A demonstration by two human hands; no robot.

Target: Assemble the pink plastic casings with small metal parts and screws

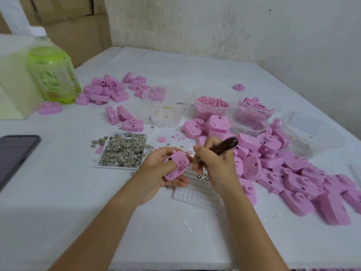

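Note:
My left hand [156, 173] grips a pink plastic casing [174, 166] above the table, tilted, with a small metal part showing on its face. My right hand [213, 163] holds a screwdriver with a dark brown handle [227, 145]; its thin metal shaft [192, 162] points left at the casing's metal part. A clear tray heaped with small grey metal parts [123, 150] lies just left of my hands. A white dimpled tray [197, 190] with a few metal washers [203, 176] lies under my hands.
A large heap of pink casings [289, 169] fills the right side. Another pile [109, 90] sits far left by a green bottle [52, 75]. Clear tubs of pink pieces [212, 106] and rings [166, 114] stand behind. A phone [15, 155] lies at left.

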